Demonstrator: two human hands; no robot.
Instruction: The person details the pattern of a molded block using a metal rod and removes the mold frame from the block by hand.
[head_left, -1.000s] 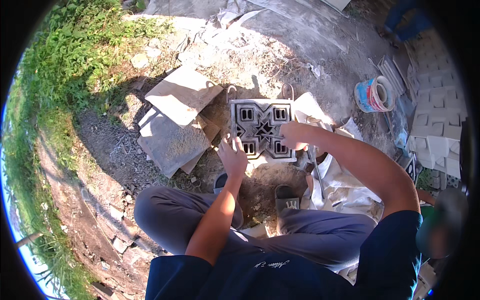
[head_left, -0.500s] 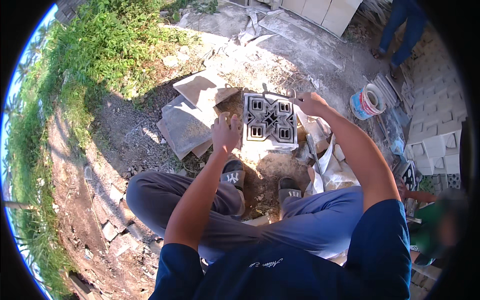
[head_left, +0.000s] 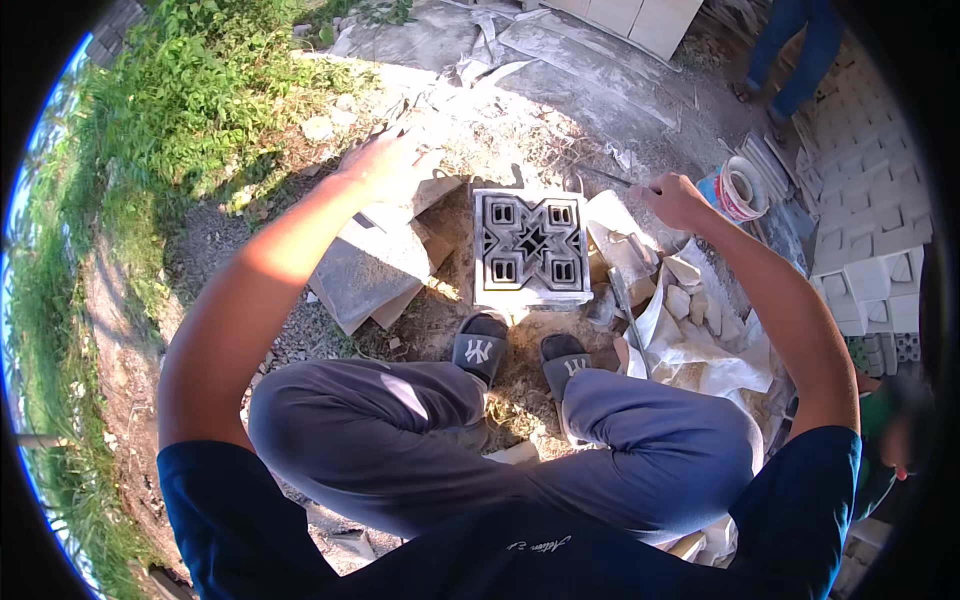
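A square openwork ventilation block lies on the ground in front of my feet, its dark cut-outs forming a star pattern inside a pale rim. To its left, my left hand reaches over a stack of flat square slabs. Its fingers look spread, though bright sun washes out their outline. On the other side of the block, my right hand is closed round one end of a thin dark rod, whose free end points toward the block's far right corner. Neither hand touches the block.
White sacking with broken pieces and a long metal bar lies right of the block. Beyond stands a bucket. Stacked pale blocks line the right, near a co-worker; another person's legs stand farther back.
My left hand has moved from beside the block outward to the far left, over the slabs. My right hand has drawn away rightward from the block's far corner with the rod.
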